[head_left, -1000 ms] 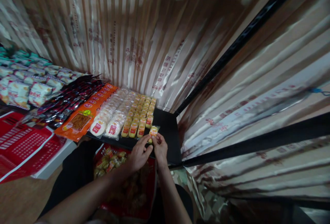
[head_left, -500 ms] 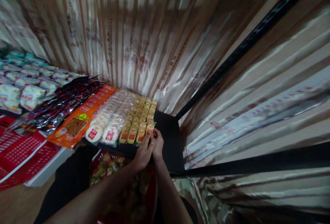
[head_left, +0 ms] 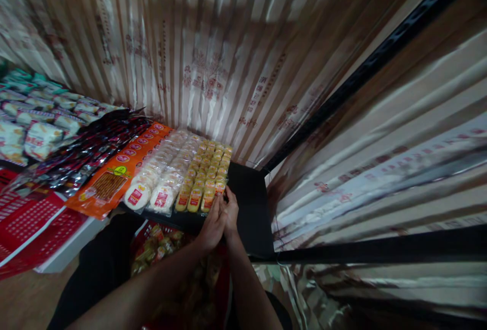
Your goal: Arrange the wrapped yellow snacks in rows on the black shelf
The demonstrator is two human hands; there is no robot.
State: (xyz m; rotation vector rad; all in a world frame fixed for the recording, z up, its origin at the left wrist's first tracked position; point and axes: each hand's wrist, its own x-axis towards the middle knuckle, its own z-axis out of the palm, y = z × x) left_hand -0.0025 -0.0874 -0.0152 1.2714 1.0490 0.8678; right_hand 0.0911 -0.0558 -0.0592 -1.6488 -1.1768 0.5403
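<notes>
A: Where are the yellow packets found?
B: In four overlapped rows on the black shelf, run from back edge to front edge; white round packets are laid alongside, toward the left

A: Why laid so?
B: Labels are faced to the front edge, likely so they can be read; overlap is probably used to save room

A: The hands?
B: Left hand and right hand are brought together at the front of the row nearest the right edge. Fingers kept close and slightly bent, neither hand spread; fingertips partly hidden, so whether a packet is gripped cannot be told. Row seems to be squared from both sides

A: Pose?
B: Forearms extended over the front edge, left slanted more, right steeper; palms turned toward each other, wrists nearly joined
</notes>
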